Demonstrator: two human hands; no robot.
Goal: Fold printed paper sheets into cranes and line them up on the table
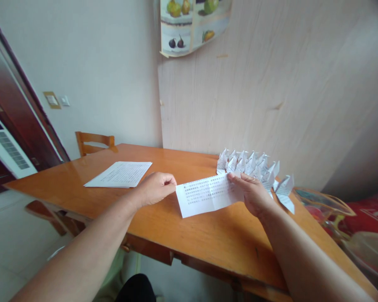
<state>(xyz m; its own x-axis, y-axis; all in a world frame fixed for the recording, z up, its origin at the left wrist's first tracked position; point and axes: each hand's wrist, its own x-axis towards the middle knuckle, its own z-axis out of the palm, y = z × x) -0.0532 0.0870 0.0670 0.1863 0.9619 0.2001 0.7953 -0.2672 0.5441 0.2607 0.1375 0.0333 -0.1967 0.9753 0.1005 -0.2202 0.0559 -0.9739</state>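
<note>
A folded sheet of printed paper is stretched between my two hands, held up over the table. My left hand pinches its upper left corner between thumb and fingers. At the other end, my right hand grips the paper with the thumb on top and the fingers behind, hidden from view. A crease shows near the paper's right part. Just beyond the right hand stand several folded paper figures with pointed tips, grouped in rows. One more folded figure sits at the right, nearer the table's edge.
A stack of printed sheets lies at the left on the wooden table. Behind the table are a wooden chair and a wall with a fruit picture. Bags and a red item crowd the right side.
</note>
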